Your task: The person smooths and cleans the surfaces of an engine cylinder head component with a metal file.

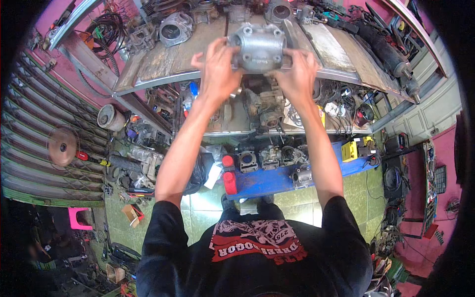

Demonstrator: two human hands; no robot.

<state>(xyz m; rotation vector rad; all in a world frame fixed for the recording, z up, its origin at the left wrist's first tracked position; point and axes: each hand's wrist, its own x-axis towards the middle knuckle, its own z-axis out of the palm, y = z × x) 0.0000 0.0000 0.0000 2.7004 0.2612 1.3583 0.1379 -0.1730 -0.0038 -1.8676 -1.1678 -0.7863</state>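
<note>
Casting (pixel 260 47) runs left to right lengthwise, pinched between left hand (pixel 216 72) and right hand (pixel 298 76); at left stands a bucket (pixel 113 120), contents unclear from here.

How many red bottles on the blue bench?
2: one red bottle at the near left corner of the blue bench, another red bottle behind that. More may be hidden.

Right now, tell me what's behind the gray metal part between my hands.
Around the metal part, brown shelf boards show, with other engine castings beyond; whatever lies directly behind it is covered.
</note>
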